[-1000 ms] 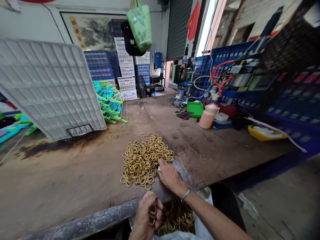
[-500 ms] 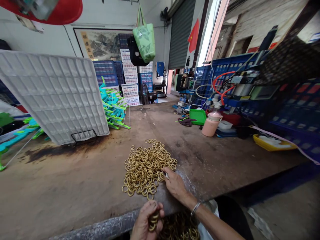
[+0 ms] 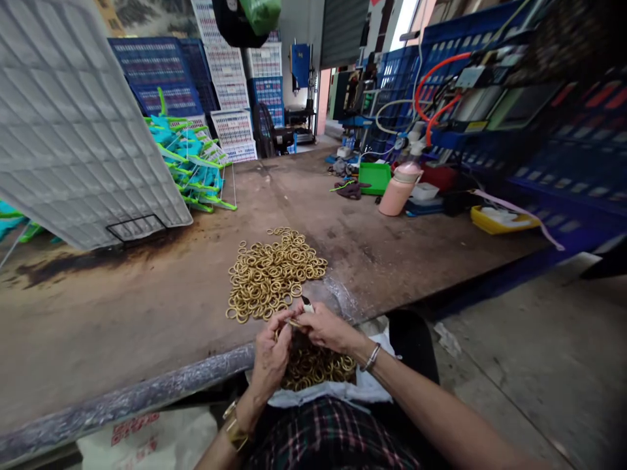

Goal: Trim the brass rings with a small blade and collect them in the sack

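Brown tabletop (image 3: 147, 313), dark-stained; gold rings (image 3: 274, 274) heaped; crates (image 3: 231, 134) behind.

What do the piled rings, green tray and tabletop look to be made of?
Piled rings: probably brass or brass-toned metal, given the dull golden sheen; possibly plated.
Green tray: likely plastic, from its even, bright colour.
Tabletop: matte, worn brown, perhaps wood board; no clear grain settles it.

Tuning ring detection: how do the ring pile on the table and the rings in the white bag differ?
Place: the ring pile lies on the table; the bagged rings lie in the white bag at its near edge.
Tone: the ring pile looks brighter gold, the bagged rings darker.
View: the ring pile is nearly all visible; hands partly cover the bagged rings.
Shared: ring shape.
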Action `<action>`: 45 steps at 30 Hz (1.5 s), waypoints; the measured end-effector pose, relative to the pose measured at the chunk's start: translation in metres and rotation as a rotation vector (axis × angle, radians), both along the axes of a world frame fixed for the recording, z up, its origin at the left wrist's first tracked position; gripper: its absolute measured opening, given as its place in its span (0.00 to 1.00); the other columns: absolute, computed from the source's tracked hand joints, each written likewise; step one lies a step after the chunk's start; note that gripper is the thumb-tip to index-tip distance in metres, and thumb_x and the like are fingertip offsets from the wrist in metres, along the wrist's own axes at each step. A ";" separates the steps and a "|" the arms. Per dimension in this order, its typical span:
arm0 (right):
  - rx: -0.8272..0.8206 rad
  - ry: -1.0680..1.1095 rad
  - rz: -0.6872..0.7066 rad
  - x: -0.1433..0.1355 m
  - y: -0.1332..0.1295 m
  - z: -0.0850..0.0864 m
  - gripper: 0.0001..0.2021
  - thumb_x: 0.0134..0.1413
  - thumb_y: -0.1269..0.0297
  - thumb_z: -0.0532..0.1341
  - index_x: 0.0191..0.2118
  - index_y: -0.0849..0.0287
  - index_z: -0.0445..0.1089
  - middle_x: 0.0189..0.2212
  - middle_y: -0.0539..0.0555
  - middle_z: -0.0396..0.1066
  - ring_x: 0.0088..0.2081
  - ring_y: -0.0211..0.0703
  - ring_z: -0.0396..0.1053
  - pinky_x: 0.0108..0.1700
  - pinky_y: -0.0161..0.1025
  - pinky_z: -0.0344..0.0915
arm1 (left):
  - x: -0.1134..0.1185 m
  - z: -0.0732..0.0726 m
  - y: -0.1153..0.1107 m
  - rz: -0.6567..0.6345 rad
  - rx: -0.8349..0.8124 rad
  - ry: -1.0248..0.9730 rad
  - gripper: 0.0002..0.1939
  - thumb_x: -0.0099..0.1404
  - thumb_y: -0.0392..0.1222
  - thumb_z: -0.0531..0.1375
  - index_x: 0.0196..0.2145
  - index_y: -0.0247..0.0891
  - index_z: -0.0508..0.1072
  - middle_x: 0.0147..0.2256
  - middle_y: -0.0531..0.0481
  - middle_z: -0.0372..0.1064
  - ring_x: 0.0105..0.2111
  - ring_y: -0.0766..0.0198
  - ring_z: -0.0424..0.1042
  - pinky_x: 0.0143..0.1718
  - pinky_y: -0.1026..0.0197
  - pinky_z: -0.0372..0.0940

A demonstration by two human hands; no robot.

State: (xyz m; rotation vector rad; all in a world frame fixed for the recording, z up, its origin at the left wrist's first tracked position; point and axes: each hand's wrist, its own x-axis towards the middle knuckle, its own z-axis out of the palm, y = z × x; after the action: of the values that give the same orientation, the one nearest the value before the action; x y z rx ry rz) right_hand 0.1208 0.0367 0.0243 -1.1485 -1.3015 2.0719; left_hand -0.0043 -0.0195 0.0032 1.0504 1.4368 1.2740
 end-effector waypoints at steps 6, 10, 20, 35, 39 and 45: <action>-0.067 0.018 0.028 0.001 -0.005 -0.006 0.07 0.44 0.66 0.52 0.33 0.55 0.55 0.16 0.39 0.55 0.11 0.25 0.40 0.13 0.27 0.38 | -0.001 0.000 -0.004 0.021 0.002 0.009 0.12 0.56 0.46 0.58 0.33 0.36 0.74 0.17 0.57 0.58 0.18 0.70 0.54 0.20 0.68 0.51; 0.045 -0.069 -0.036 0.004 -0.006 -0.009 0.08 0.50 0.58 0.52 0.33 0.56 0.55 0.16 0.40 0.56 0.11 0.26 0.43 0.13 0.28 0.39 | -0.002 0.002 -0.005 0.049 0.061 0.110 0.07 0.55 0.43 0.59 0.28 0.38 0.75 0.20 0.54 0.64 0.23 0.66 0.61 0.27 0.66 0.56; 0.482 -0.316 -0.027 0.005 -0.008 -0.002 0.11 0.52 0.64 0.51 0.22 0.60 0.59 0.17 0.44 0.58 0.21 0.31 0.54 0.25 0.30 0.51 | 0.002 0.007 -0.007 -0.062 -0.103 -0.025 0.12 0.56 0.49 0.58 0.27 0.36 0.71 0.18 0.56 0.60 0.18 0.71 0.57 0.19 0.68 0.53; 0.675 -0.438 -0.037 0.006 -0.007 -0.012 0.11 0.56 0.66 0.48 0.26 0.60 0.62 0.20 0.47 0.62 0.24 0.33 0.59 0.28 0.31 0.53 | 0.002 0.001 -0.009 -0.115 -0.232 -0.402 0.17 0.54 0.54 0.59 0.28 0.38 0.62 0.20 0.59 0.57 0.15 0.76 0.53 0.14 0.72 0.46; 0.917 -0.617 0.154 0.008 -0.012 -0.018 0.07 0.52 0.72 0.50 0.29 0.60 0.63 0.22 0.48 0.64 0.24 0.35 0.58 0.28 0.32 0.50 | 0.001 0.000 -0.010 -0.106 -0.219 -0.339 0.17 0.55 0.55 0.58 0.28 0.37 0.62 0.20 0.59 0.57 0.15 0.76 0.53 0.14 0.73 0.46; 1.070 -0.770 0.267 0.007 -0.016 -0.024 0.09 0.45 0.74 0.50 0.33 0.60 0.63 0.24 0.50 0.66 0.25 0.37 0.59 0.28 0.34 0.48 | 0.000 0.000 -0.011 -0.112 -0.183 -0.262 0.17 0.57 0.55 0.56 0.27 0.38 0.61 0.19 0.59 0.57 0.15 0.75 0.53 0.14 0.72 0.48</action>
State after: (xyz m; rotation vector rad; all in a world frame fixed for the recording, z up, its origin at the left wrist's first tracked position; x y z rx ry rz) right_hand 0.1280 0.0203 0.0001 -1.2459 -2.5415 0.6771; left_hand -0.0041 -0.0307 0.0032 0.7979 1.2502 1.1302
